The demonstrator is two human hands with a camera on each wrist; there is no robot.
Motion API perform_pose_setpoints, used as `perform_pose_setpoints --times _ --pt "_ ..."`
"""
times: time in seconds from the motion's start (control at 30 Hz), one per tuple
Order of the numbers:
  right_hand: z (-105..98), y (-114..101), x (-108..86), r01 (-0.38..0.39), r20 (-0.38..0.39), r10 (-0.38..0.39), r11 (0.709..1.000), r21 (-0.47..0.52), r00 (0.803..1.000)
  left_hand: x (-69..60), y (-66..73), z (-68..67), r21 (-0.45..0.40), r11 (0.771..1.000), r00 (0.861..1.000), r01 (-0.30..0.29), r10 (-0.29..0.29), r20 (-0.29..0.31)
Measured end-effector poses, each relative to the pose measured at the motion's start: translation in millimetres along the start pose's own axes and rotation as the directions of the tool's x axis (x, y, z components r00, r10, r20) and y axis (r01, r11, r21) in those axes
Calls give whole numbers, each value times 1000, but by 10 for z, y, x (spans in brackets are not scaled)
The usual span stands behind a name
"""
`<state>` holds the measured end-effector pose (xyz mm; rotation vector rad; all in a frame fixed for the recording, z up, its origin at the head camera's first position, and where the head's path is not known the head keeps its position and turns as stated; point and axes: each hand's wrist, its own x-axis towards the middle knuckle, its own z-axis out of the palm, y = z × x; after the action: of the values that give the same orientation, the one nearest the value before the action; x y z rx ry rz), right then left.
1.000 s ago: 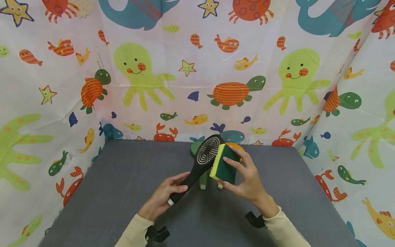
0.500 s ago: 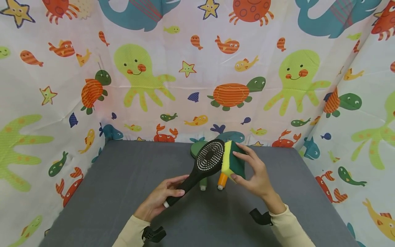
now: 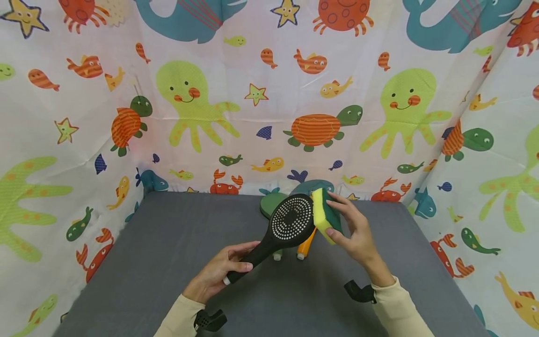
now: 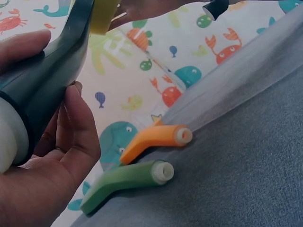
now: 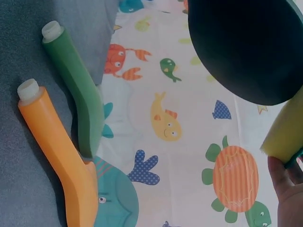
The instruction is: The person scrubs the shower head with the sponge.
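Observation:
My left hand point(image 3: 221, 269) grips the handle of a black shower head point(image 3: 292, 220), its nozzle face turned up toward the head camera. Between the thumb and fingers of my right hand point(image 3: 358, 234) is a sponge point(image 3: 322, 217) with a yellow side and a dark green scouring side. The sponge's yellow side lies against the right rim of the shower head. Seen from the right wrist, the back of the black shower head point(image 5: 246, 47) is smooth and dark, with the yellow of the sponge point(image 5: 286, 127) beside it.
Behind the black shower head, a green shower head point(image 3: 269, 203) and an orange shower head point(image 3: 305, 247) lie on the grey tabletop point(image 3: 189, 234), partly hidden. Their handles end in white threaded connectors. A curtain point(image 3: 269, 93) printed with sea animals surrounds the table's back and sides.
The sponge and right hand have shifted right, along with the shower head's face, which has tilted lower and turned more toward the camera. My left hand has moved slightly left and down.

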<state>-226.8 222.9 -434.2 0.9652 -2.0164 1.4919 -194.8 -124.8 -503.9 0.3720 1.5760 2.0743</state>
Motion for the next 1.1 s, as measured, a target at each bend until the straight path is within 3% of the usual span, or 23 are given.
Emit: perform_pose_setpoints --times 0.2,0.37,0.57,0.8,0.93,1.1 --pt "50 -20 -37 -45 -53 43 999 -30 998 19 -4 43 -10 999 999 -42 42 -12" --pt "101 -13 -54 -5 -97 -9 990 -142 995 45 20 99 23 997 996 -70 71 -58" --pt "191 -12 -87 66 -84 -102 932 -357 991 88 21 137 12 997 994 -77 77 -78" --pt "294 10 -101 144 -56 -200 848 -511 978 109 -4 132 -104 992 997 -77 73 -39" --pt "283 28 -65 162 -49 -224 822 -545 973 115 -5 136 -53 996 995 -73 69 -78" --pt "259 52 -10 154 -66 -227 821 -550 972 120 15 173 36 996 991 -83 87 -99"
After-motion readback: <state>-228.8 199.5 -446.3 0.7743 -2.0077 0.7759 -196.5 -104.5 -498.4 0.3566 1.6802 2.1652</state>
